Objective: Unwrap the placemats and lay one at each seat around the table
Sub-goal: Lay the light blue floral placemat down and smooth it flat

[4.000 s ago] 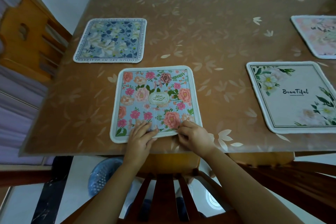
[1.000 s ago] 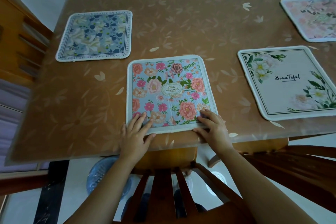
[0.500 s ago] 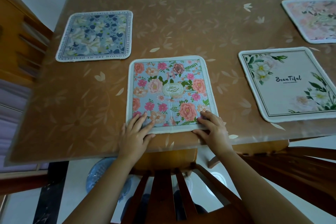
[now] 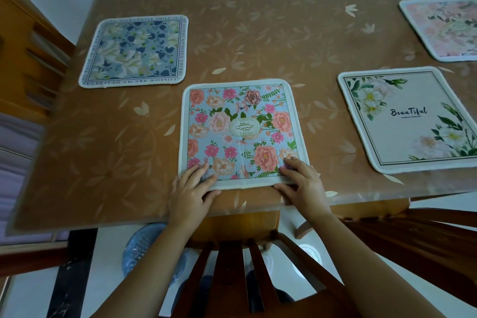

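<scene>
A light-blue placemat (image 4: 242,131) with pink and orange flowers lies flat near the front edge of the brown table (image 4: 103,150). My left hand (image 4: 189,193) rests on its near left corner, fingers spread on top and thumb along the edge. My right hand (image 4: 302,183) lies the same way on the near right corner. A navy-and-cream floral placemat (image 4: 134,51) sits at the far left. A cream placemat (image 4: 407,121) reading "Beautiful" lies to the right. A pale pink placemat (image 4: 444,28) is at the far right, partly cut off.
A dark wooden chair back (image 4: 232,266) stands between me and the table. Another chair (image 4: 426,235) is at the right and a lighter wooden chair (image 4: 25,59) at the left end. A blue basket (image 4: 139,253) sits on the floor under the table edge.
Both hands stay on the near corners of the light-blue placemat. The mat and the other placemats have barely shifted; only my view has moved slightly.
</scene>
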